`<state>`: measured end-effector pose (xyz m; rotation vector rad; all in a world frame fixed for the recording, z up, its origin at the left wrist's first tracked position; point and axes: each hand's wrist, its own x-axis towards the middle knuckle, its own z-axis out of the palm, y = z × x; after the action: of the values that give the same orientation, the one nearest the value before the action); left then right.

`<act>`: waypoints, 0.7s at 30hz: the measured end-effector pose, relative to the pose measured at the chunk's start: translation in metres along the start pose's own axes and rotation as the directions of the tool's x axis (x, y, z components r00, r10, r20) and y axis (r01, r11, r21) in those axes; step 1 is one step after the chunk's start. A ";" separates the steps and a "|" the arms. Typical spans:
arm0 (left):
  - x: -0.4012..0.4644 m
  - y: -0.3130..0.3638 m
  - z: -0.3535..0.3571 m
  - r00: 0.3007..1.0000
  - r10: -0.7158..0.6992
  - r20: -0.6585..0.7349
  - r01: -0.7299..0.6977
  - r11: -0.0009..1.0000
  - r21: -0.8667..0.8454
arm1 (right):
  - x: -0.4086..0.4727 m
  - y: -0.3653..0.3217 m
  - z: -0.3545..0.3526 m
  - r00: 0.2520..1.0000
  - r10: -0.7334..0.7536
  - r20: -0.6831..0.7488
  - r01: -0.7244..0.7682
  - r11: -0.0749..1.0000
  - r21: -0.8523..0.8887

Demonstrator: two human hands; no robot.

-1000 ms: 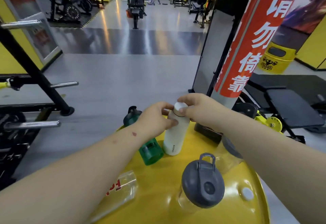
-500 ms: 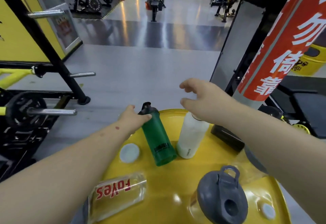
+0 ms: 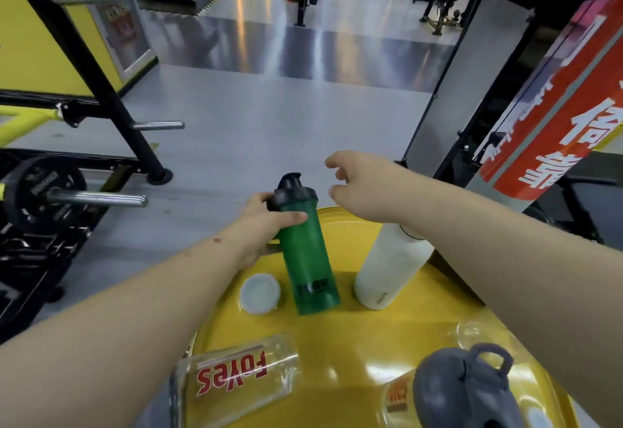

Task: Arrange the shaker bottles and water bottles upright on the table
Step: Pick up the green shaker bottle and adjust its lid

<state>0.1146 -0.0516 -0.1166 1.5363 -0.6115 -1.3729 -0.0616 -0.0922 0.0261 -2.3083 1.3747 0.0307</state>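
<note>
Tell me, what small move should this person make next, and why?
Probably let go of the tall translucent green shaker bottle: it stands on its base on the round yellow table, the left hand gripping it. Then turn to the clear red-lettered bottle lying on its side.

Glossy yellow table [image 3: 354,353], translucent green plastic shaker [image 3: 308,259], matt white bottle [image 3: 391,269], clear plastic bottle [image 3: 232,377]

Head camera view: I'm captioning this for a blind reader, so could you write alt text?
A person's left hand grips a green shaker bottle standing on a round yellow table, while the open right hand hovers above a white bottle. A clear bottle lies on its side nearer the camera, in a gym.
</note>
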 end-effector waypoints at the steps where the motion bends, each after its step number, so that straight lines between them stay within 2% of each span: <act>1: -0.007 0.006 -0.005 0.998 0.053 0.019 -0.053 0.999 0.008 | 0.002 -0.004 -0.002 1.000 0.016 -0.007 -0.016 1.000 -0.004; 4: -0.026 0.020 -0.017 0.975 0.204 0.091 -0.212 0.973 0.086 | 0.004 -0.014 -0.006 0.997 0.077 -0.026 -0.074 0.994 0.086; 7: -0.050 0.024 -0.019 0.944 0.283 0.169 -0.322 0.901 0.291 | -0.003 -0.024 -0.003 0.991 0.128 0.032 -0.132 0.983 0.127; 8: -0.056 0.023 -0.017 0.932 0.304 0.197 -0.356 0.871 0.338 | -0.003 -0.025 0.000 0.981 0.173 0.085 -0.185 0.968 0.167; 13: -0.079 0.016 -0.008 0.871 0.361 0.333 -0.486 0.729 0.481 | -0.019 -0.024 0.009 0.979 0.130 0.156 -0.151 0.980 0.131; 15: -0.083 0.014 -0.010 0.864 0.349 0.364 -0.499 0.693 0.520 | -0.028 -0.025 0.008 0.966 0.173 0.194 -0.224 0.933 0.282; 17: -0.088 0.015 -0.014 0.869 0.290 0.400 -0.474 0.720 0.507 | -0.027 -0.021 0.010 0.980 0.149 0.131 -0.179 0.947 0.267; 21: -0.099 0.021 -0.020 0.865 0.220 0.452 -0.398 0.848 0.350 | -0.037 -0.021 0.014 0.978 0.126 0.166 -0.162 0.960 0.228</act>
<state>0.1136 0.0301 -0.0535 1.4037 -1.4479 -1.3496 -0.0598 -0.0481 0.0296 -1.9631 1.3851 0.0777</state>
